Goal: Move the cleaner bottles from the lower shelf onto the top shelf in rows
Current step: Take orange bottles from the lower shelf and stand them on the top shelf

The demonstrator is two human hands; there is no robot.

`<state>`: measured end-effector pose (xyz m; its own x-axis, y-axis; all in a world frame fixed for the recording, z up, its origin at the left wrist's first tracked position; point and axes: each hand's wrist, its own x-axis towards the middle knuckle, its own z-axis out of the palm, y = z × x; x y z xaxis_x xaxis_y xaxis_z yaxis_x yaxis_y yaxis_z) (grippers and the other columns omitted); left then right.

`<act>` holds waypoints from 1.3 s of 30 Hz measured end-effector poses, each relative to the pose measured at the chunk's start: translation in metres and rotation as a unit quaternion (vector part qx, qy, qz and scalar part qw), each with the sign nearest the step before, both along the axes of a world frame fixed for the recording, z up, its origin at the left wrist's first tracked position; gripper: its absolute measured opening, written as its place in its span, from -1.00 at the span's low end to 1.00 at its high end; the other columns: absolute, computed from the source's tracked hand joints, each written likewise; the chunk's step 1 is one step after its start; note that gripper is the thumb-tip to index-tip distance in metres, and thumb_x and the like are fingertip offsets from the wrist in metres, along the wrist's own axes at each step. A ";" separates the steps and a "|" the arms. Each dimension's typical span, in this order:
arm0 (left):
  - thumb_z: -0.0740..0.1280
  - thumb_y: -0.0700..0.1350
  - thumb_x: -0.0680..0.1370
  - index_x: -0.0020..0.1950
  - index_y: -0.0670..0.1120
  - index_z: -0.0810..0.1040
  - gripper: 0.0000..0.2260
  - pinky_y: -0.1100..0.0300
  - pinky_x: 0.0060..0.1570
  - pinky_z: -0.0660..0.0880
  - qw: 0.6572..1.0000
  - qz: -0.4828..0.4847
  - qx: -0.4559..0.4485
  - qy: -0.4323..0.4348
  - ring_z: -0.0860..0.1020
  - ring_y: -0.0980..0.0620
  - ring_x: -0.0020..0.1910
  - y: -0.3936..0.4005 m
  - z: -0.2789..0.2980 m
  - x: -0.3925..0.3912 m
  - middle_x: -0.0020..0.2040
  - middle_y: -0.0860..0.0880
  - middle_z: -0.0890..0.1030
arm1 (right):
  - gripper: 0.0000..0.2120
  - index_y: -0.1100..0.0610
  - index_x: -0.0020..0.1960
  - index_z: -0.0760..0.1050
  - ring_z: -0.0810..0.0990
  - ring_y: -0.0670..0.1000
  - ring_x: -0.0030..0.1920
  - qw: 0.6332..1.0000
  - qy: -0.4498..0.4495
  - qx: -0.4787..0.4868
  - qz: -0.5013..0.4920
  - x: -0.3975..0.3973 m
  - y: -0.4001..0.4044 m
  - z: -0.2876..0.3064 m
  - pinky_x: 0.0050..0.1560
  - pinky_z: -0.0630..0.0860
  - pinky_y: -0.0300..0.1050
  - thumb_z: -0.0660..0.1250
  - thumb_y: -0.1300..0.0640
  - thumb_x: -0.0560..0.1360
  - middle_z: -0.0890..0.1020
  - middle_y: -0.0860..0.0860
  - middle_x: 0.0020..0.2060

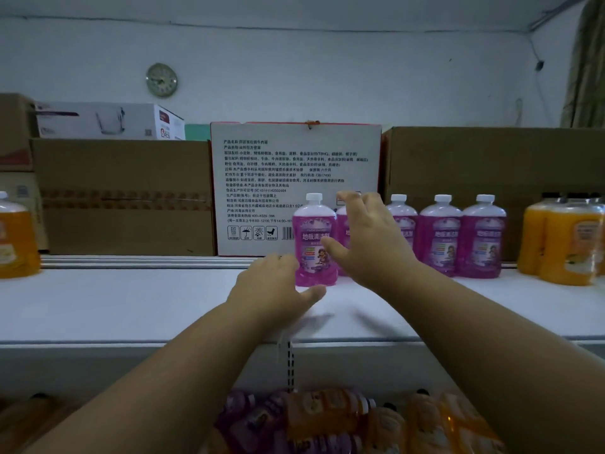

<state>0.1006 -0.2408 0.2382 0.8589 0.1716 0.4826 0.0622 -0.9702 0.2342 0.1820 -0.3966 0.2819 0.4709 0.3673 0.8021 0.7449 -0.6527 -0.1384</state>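
Observation:
A row of purple cleaner bottles with white caps stands on the white top shelf (131, 299). The leftmost bottle (315, 244) stands upright between my two hands. My left hand (276, 283) rests on the shelf at the bottle's base, fingers relaxed, thumb pointing right. My right hand (366, 237) is raised with spread fingers just right of that bottle and hides most of a second bottle (342, 224). Three more purple bottles (440, 237) stand to the right. Further purple and orange bottles (327, 421) lie blurred on the lower shelf.
Orange bottles stand at the shelf's right end (563, 240) and left end (16, 237). Cardboard boxes (124, 198) and a white printed carton (294, 178) line the back of the shelf. A clock (161, 79) hangs on the wall.

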 end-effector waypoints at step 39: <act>0.27 0.14 0.57 0.30 0.01 0.38 -0.63 -0.03 0.13 0.44 0.971 -0.199 -0.021 0.129 0.45 -0.10 0.19 -0.268 -0.274 0.126 0.26 -0.07 0.48 | -0.59 -0.04 0.28 0.42 0.45 -0.04 0.11 0.954 0.228 -0.055 -0.188 -0.032 -0.267 -0.226 0.05 0.36 -0.19 0.34 -0.14 0.49 0.46 -0.05 0.18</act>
<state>0.2266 -0.5089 -0.0360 0.9526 -0.1844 0.2420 -0.2542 -0.9194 0.3002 0.1503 -0.6634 0.0556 0.8769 0.1743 0.4480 0.3344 -0.8907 -0.3080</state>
